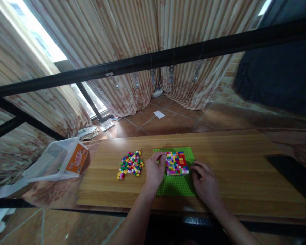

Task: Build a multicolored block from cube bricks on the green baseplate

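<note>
A green studded baseplate [177, 187] lies on the wooden table, carrying a rectangular block of many-coloured toy bricks [177, 163]. My left hand [155, 170] is over the plate's left side, thumb and fingertips pinched together at the block's upper left corner. Whatever is between those fingertips is too small to make out. At the plate's right edge rests my right hand [206, 182], its fingers bent and thumb apart from them, with nothing visible in it. To the left of my left hand is a loose pile of small coloured bricks [131, 163].
A clear plastic bin [58, 160] with an orange label stands off the table's left end. A dark flat object [293, 177] lies at the right of the wooden table [231, 146]. Behind it, a black metal bar [142, 63] crosses before striped curtains [122, 30].
</note>
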The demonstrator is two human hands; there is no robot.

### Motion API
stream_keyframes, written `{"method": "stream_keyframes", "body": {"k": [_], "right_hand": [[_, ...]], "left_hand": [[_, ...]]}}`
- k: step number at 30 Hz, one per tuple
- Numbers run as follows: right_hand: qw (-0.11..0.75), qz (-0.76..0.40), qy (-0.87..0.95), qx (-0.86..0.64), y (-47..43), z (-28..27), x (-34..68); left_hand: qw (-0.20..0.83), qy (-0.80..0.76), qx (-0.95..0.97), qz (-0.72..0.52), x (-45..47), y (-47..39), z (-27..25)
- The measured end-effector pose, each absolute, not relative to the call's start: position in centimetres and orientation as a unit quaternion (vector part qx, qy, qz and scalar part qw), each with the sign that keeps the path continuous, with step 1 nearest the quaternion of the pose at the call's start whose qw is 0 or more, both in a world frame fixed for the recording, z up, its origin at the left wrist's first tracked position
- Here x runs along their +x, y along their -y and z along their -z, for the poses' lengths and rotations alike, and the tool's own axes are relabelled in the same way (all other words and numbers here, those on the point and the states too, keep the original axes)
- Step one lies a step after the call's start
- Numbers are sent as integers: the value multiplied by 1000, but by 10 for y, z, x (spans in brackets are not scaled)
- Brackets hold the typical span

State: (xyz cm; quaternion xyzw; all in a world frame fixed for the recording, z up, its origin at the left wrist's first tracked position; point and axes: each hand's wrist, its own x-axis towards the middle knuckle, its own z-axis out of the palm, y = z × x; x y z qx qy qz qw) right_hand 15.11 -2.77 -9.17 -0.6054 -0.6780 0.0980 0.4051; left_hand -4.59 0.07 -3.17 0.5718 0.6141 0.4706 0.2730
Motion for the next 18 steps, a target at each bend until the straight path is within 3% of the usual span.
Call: {"method": "stream_keyframes", "body": {"k": [10, 18], "right_hand": [[409, -92, 680, -602, 27, 92, 151], [406, -84, 682, -603, 27, 94, 151]], "left_hand": [[426, -561, 387, -595, -36, -11, 45], [505, -519, 349, -595, -40, -15, 47]]}}
